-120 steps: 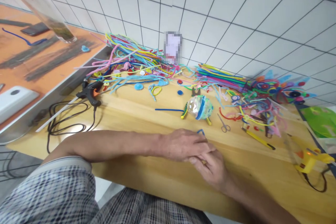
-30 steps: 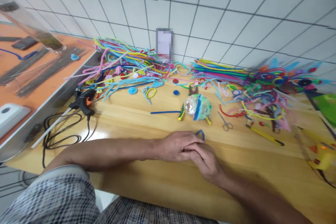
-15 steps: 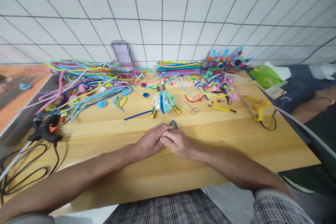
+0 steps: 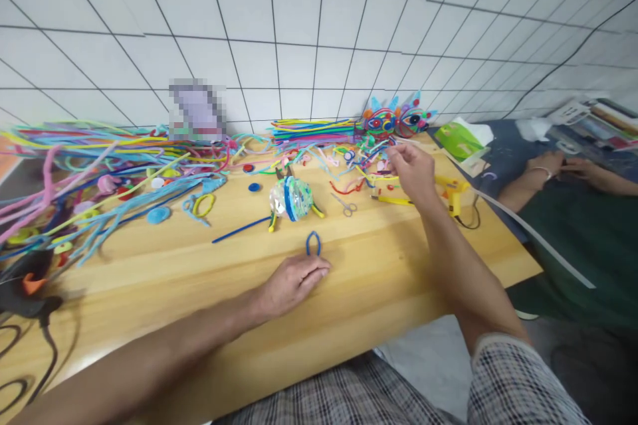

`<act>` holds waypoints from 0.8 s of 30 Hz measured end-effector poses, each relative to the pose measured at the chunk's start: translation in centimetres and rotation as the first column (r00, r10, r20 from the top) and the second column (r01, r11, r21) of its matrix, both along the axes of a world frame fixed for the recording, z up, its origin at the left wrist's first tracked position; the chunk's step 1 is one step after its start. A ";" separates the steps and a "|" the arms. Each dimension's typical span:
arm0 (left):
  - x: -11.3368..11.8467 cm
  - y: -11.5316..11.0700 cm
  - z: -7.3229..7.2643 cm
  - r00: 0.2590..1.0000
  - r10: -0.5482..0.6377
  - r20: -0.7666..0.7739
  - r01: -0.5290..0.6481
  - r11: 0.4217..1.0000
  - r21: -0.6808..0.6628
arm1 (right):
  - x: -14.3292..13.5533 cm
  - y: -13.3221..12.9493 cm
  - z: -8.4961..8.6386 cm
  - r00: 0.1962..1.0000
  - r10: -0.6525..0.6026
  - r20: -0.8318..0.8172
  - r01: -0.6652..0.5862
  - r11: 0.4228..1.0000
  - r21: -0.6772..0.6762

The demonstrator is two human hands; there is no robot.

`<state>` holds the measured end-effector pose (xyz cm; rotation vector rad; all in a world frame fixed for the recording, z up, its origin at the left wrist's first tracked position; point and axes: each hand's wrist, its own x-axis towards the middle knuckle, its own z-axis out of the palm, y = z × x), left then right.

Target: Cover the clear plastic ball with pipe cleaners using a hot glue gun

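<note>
My left hand [image 4: 298, 284] is closed over the table, pinching a blue pipe cleaner [image 4: 313, 244] whose bent loop stands up beyond the fingers. My right hand [image 4: 413, 171] reaches forward to a pile of small craft scraps [image 4: 366, 158], its fingers curled together at the pile's right side. What lies between those fingertips is too small to make out. Behind the left hand sits a round, shiny figure [image 4: 302, 198] with a blue band around it and yellow-tipped legs. A straight blue pipe cleaner [image 4: 240, 230] lies to the left of it.
Small scissors [image 4: 345, 205], a yellow utility knife [image 4: 393, 200] and a yellow glue gun [image 4: 452, 194] lie to the right. Pipe cleaners [image 4: 124, 202] cover the left side, near a black tool with an orange part [image 4: 30, 285]. Another person's hands [image 4: 563, 166] are at the far right.
My hands were together at the blue pipe cleaner. The right one has moved away, forward and right, to the scraps. The left keeps the loop, and the view has swung right.
</note>
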<state>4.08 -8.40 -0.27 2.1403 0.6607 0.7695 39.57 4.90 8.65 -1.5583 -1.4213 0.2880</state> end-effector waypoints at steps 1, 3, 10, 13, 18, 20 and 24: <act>0.0 0.0 -0.2 1.000 -0.004 -0.001 0.004 1.000 -0.024 | 1.6 0.8 -0.4 0.998 -0.048 0.044 0.049 0.998 -0.031; -0.1 0.1 -0.3 1.000 -0.001 -0.001 0.001 0.997 -0.074 | 4.1 2.3 -1.0 0.979 -0.123 0.159 0.136 0.988 -0.073; -0.1 0.1 0.0 0.999 -0.021 0.029 0.024 0.996 -0.083 | 6.6 7.4 -2.2 0.847 -0.174 0.502 0.277 0.951 -0.139; 0.1 0.0 -0.1 0.999 -0.034 0.038 0.036 0.998 -0.046 | 5.9 9.4 -3.1 0.757 -0.039 0.652 0.198 0.965 -0.172; 0.1 0.0 -0.2 0.999 -0.033 0.034 0.034 0.999 -0.022 | 4.9 10.9 -4.3 0.679 0.069 0.731 0.142 0.964 -0.223; 0.2 0.0 -0.2 0.999 -0.032 0.037 0.032 0.999 -0.015 | 5.0 10.9 -4.2 0.678 0.070 0.732 0.143 0.964 -0.225; 0.3 0.0 -0.3 0.998 -0.040 0.055 0.040 0.999 0.006 | 5.1 10.0 -2.8 0.768 0.002 0.641 0.074 0.993 -0.093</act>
